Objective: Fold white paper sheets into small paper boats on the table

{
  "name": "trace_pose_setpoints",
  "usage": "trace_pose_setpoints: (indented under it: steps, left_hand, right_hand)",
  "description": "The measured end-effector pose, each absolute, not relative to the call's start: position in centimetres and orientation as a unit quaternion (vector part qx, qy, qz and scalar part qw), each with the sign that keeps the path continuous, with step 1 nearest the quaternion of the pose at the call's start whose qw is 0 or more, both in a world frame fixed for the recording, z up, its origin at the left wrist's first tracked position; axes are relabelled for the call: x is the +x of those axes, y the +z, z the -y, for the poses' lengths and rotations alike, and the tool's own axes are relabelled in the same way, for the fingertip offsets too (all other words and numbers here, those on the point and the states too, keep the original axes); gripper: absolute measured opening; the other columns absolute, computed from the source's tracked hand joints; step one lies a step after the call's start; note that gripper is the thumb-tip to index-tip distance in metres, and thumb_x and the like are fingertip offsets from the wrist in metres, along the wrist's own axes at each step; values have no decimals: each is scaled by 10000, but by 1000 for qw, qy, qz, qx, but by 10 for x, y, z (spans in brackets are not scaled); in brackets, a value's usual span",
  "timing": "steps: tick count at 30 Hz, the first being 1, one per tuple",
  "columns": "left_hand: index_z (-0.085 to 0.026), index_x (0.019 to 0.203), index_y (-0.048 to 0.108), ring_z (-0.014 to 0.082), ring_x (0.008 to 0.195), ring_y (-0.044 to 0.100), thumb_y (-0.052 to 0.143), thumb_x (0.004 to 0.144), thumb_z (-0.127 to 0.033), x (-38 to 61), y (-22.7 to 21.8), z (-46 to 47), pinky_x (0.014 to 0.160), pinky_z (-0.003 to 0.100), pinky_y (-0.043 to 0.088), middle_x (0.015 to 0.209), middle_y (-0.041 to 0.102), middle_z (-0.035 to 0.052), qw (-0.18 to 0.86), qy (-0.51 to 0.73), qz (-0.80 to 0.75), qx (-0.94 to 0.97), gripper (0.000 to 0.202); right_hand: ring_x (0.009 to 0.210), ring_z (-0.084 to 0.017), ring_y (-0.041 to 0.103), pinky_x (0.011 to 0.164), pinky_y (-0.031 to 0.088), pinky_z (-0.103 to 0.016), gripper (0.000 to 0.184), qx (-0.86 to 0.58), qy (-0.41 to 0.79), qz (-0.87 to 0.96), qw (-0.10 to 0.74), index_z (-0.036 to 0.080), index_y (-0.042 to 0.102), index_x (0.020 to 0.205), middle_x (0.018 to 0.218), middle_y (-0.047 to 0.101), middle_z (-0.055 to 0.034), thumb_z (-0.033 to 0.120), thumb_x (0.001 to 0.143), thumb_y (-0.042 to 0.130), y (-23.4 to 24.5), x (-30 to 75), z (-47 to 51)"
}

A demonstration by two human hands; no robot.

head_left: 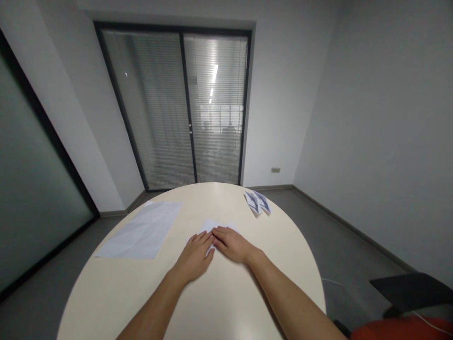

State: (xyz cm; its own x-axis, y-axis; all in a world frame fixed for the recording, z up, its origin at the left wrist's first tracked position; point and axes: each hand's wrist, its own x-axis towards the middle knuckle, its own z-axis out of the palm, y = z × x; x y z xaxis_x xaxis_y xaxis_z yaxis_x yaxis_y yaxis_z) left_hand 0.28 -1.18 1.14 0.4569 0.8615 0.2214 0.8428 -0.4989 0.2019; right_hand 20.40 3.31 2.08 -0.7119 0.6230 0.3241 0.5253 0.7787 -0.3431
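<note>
A small white sheet of paper [211, 224] lies on the table, mostly covered by my two hands. My left hand [197, 253] rests over its left part, palm down, fingers stretched out and the thumb apart. From the right, my right hand [231, 243] lies flat across the paper, its fingertips meeting those of the left hand near the middle. How the paper is folded under the hands is hidden.
A large creased white sheet [145, 231] lies on the left of the round cream table [219, 302]. Two folded printed papers [257, 203] sit near its far right edge. A black-and-red chair [410, 302] stands at the lower right; a glass door [170, 108] is beyond.
</note>
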Motion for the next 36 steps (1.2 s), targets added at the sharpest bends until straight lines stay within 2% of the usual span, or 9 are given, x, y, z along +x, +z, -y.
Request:
trace_pose_setpoints:
  steps: [3, 5, 11, 15, 20, 24, 27, 31, 36]
  left_hand:
    - [-220, 1475, 495, 271, 1448, 424, 407, 1013, -364, 3, 10, 11, 1200, 510, 322, 1555, 479, 81, 38, 146, -512, 846, 492]
    - [-221, 1479, 493, 272, 1452, 420, 385, 1023, -407, 4, 10, 11, 1203, 505, 318, 1561, 470, 80, 38, 145, -517, 843, 505]
    - [-185, 1490, 484, 292, 1483, 368, 338, 1035, -466, 4, 7, 11, 1211, 525, 295, 1589, 416, 110, 46, 129, -545, 827, 555]
    - [-186, 1509, 456, 310, 1502, 325, 311, 1037, -486, 3, -2, 9, 1217, 546, 258, 1609, 375, 111, 39, 126, -564, 815, 577]
    - [-141, 1425, 551, 345, 1466, 383, 325, 1036, -453, 3, -3, 8, 1209, 569, 247, 1539, 480, 164, -33, 140, -608, 780, 548]
    - [-152, 1379, 597, 322, 1481, 363, 356, 1036, -431, 4, 6, 10, 1218, 543, 254, 1549, 472, 143, -42, 148, -569, 808, 504]
    - [-180, 1389, 589, 282, 1445, 426, 341, 1047, -403, 9, 9, 12, 1205, 515, 295, 1539, 496, 107, -14, 149, -519, 842, 478]
    - [-167, 1361, 612, 282, 1356, 525, 332, 1050, -400, 14, 7, 12, 1152, 497, 371, 1464, 577, 126, -8, 162, -534, 830, 479]
    - [-168, 1335, 636, 305, 1346, 527, 354, 1039, -425, 5, 2, 8, 1144, 495, 377, 1444, 592, 140, -13, 177, -565, 806, 482]
  right_hand:
    - [1428, -310, 425, 1158, 343, -500, 511, -341, 133, 911, 189, 134, 473, 1477, 1527, 478, -186, 382, 1038, 392, 15, 204, -33]
    - [1476, -342, 347, 1187, 298, -536, 565, -367, 138, 905, 167, 105, 436, 1507, 1578, 397, -199, 411, 1036, 378, 15, 206, -33]
    - [1513, -354, 263, 1217, 250, -530, 647, -432, 141, 880, 139, 54, 391, 1529, 1607, 323, -223, 459, 1025, 391, 18, 210, -32]
    - [1513, -333, 272, 1217, 256, -498, 639, -446, 134, 873, 145, 71, 397, 1527, 1600, 347, -215, 455, 1017, 416, 13, 212, -34]
    - [1489, -326, 331, 1203, 282, -486, 595, -448, 112, 874, 155, 80, 455, 1485, 1576, 391, -216, 426, 1001, 457, 11, 214, -37]
    - [1437, -299, 415, 1200, 288, -432, 507, -428, 81, 884, 171, 89, 569, 1365, 1512, 490, -206, 409, 976, 518, 13, 215, -38]
    - [1360, -295, 489, 1151, 341, -419, 429, -427, 65, 884, 178, 111, 640, 1247, 1435, 570, -189, 409, 948, 569, 16, 216, -38]
    - [1239, -270, 560, 1080, 386, -387, 308, -410, 56, 892, 182, 152, 710, 1078, 1258, 680, -138, 397, 931, 595, 21, 217, -38]
    - [1168, -251, 599, 1041, 408, -345, 276, -376, 65, 903, 196, 179, 771, 989, 1171, 729, -103, 358, 941, 568, 29, 218, -36]
